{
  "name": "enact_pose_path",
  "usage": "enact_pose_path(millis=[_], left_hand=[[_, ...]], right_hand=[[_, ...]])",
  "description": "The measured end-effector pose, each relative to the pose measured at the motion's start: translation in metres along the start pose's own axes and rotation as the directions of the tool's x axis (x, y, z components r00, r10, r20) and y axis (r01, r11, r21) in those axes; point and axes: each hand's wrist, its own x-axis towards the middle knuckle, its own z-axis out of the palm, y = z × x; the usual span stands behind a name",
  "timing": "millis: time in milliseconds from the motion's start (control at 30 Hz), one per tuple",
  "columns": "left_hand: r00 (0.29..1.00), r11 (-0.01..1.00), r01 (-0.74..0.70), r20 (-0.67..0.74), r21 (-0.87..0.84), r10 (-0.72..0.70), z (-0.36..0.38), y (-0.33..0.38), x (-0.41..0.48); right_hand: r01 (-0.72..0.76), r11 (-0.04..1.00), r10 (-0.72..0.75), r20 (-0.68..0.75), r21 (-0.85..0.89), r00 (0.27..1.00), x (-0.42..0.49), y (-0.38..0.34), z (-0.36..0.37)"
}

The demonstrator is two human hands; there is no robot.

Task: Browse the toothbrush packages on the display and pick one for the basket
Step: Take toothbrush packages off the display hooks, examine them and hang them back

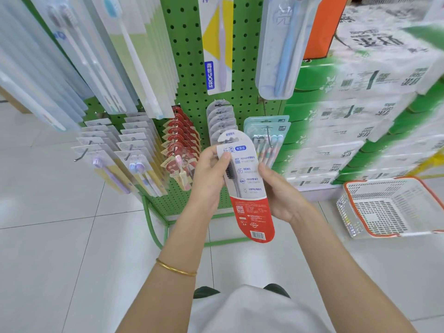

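Observation:
A long oval toothbrush package [247,188], white above and red below with a barcode at its lower end, is held in front of the green pegboard display [189,68]. My left hand [209,179] grips its upper left edge, thumb on the printed face. My right hand [281,195] holds its right edge from behind. More toothbrush packages hang in rows on the pegs: grey ones [221,118], red ones [182,140], a teal multi-pack [266,138]. A white basket with an orange rim [384,207] sits on the floor to the right, nothing visible inside.
Stacked tissue packs [360,111] in green and white wrap fill the right side behind the basket. Long clear packages [72,63] hang at upper left, jutting outward. The display's green tube frame [153,227] stands on a white tiled floor.

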Motion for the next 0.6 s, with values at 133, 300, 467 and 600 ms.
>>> enact_pose_path(millis=[133, 300, 467, 600], left_hand=[[0.998, 0.989, -0.055, 0.037, 0.134, 0.05, 0.001, 0.0, -0.001], [0.991, 0.947, -0.118, -0.02, 0.3, 0.13, -0.01, 0.006, 0.0], [0.983, 0.945, -0.058, -0.146, 0.321, 0.11, -0.028, 0.001, 0.008], [0.987, 0.945, -0.028, -0.141, 0.326, 0.077, -0.037, 0.001, 0.013]], right_hand=[[-0.031, 0.998, 0.022, 0.155, 0.053, 0.988, 0.001, 0.012, 0.002], [0.005, 0.999, -0.004, 0.038, -0.039, 0.999, 0.002, 0.015, -0.011], [-0.007, 0.932, -0.132, -0.359, -0.362, 0.924, 0.01, 0.033, -0.014], [-0.132, 0.791, -0.271, -0.536, -0.598, 0.8, 0.036, 0.055, 0.002]])
